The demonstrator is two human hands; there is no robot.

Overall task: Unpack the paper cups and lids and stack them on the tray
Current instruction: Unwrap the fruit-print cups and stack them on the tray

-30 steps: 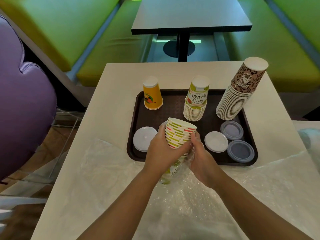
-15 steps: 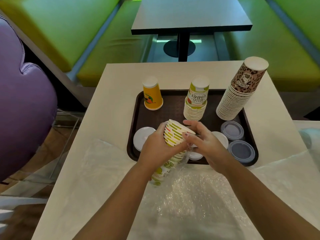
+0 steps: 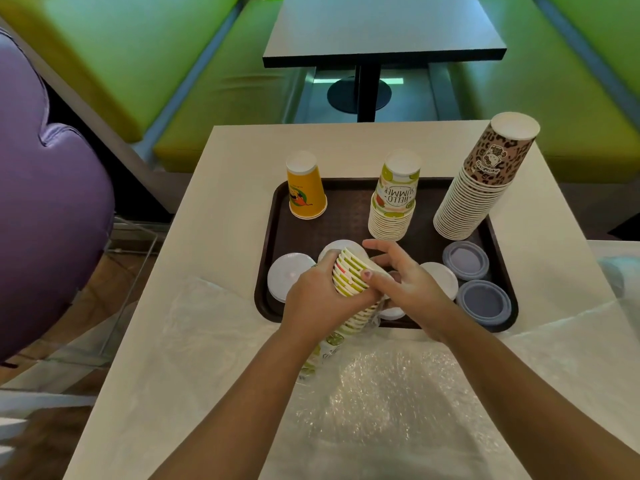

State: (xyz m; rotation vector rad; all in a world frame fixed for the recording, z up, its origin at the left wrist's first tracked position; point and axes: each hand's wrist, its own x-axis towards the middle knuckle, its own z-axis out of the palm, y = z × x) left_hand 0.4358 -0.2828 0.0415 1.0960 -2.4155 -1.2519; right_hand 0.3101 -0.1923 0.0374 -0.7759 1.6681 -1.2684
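Observation:
My left hand (image 3: 317,299) grips a tilted stack of green-striped paper cups (image 3: 349,275) over the near edge of the brown tray (image 3: 273,202). My right hand (image 3: 398,282) holds the stack's upper end, thumb across the rims. The stack's lower end (image 3: 332,342) still sits in clear plastic wrap. On the tray stand upside-down stacks: an orange cup stack (image 3: 304,187), a "Hello Summer" stack (image 3: 394,199), and a tall leopard-print stack (image 3: 481,181). White lids (image 3: 289,277) and grey lids (image 3: 485,301) lie along the tray's near side.
Crumpled clear plastic wrap (image 3: 381,393) covers the near half of the white table (image 3: 235,161). A purple chair (image 3: 41,202) is at the left. A dark table (image 3: 381,26) and green benches (image 3: 138,57) stand beyond.
The cup stack has tilted further to the left and come further out of the wrap. My right hand has moved from the wrap up onto the stack's rim end.

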